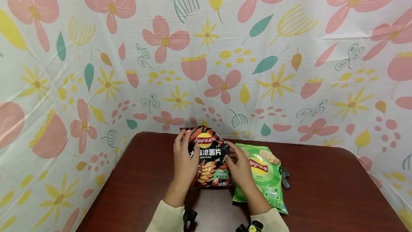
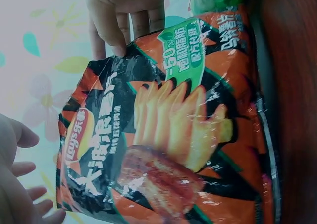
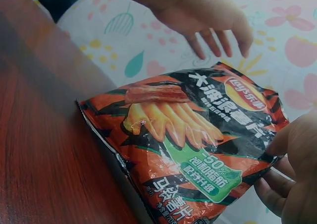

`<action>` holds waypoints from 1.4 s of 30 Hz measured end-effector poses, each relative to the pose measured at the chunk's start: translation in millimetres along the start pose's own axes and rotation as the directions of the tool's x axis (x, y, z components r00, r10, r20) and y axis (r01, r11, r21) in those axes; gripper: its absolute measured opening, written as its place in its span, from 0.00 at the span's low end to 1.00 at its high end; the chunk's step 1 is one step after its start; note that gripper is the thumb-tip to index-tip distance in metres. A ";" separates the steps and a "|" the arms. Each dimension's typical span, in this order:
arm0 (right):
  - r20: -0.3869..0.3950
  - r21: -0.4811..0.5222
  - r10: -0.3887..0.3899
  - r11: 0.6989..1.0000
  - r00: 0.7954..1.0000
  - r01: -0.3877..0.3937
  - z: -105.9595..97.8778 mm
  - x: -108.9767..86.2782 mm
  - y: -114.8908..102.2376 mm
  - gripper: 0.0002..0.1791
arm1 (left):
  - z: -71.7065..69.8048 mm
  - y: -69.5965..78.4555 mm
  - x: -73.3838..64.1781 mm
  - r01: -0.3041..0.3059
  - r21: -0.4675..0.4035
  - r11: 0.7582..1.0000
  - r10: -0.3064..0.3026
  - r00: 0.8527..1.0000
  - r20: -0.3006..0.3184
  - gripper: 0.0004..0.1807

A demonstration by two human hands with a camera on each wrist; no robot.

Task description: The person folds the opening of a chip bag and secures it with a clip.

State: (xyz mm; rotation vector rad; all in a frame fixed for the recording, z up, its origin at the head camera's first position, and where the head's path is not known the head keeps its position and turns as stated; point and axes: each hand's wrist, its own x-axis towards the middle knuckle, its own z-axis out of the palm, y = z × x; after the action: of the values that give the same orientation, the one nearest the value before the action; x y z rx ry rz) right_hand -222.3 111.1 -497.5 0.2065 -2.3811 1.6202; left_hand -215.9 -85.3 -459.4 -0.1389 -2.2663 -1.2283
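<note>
Hovering with left hand [image 1: 186, 160] loosely spread, just off red-black chip bag [image 1: 209, 169] toward far side of table [image 1: 128, 189], and pinching that bag's side edge with right hand [image 1: 240, 169], presumably to keep it tilted face-out, just left of green chip bag [image 1: 267, 178].

1 glossy black-and-red pillow-shaped chip bag [image 1: 209, 155] + 1 glossy green pillow-shaped chip bag [image 1: 267, 178] = 2 bags. 2 bare hands: 1 left hand [image 1: 186, 158], 1 right hand [image 1: 240, 169]. Cream fabric sleeves [image 1: 165, 217]: 2. Small black wrist devices [image 1: 190, 215]: 2, one per wrist. Small dark grey hard piece [image 1: 284, 177]: 1 visible. Dark reddish-brown table [image 1: 322, 189]: 1. White floral-print cloth [image 1: 209, 60]: sheet count can't be told.
</note>
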 end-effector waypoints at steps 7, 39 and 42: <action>0.002 0.017 -0.007 1.000 1.000 0.007 -2.7 -2.0 -3.4 0.25 | -0.6 8.5 8.4 -0.065 0.013 0.998 0.065 0.998 -0.002 0.21; -0.038 0.023 -0.136 0.990 0.990 0.137 0.1 -7.1 -11.9 0.15 | -4.5 26.2 33.9 -0.192 0.323 0.927 0.181 0.981 0.064 0.13; -0.041 0.017 -0.136 0.990 0.990 0.137 0.3 -6.7 -12.2 0.14 | -5.0 25.2 33.3 -0.192 0.319 0.928 0.180 0.981 0.067 0.11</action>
State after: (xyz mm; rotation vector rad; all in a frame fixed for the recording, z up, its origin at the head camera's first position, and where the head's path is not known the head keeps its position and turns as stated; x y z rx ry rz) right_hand -212.8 106.1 -488.7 0.3310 -2.2691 1.5708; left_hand -233.3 -80.3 -421.4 -0.2477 -2.3892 -0.7482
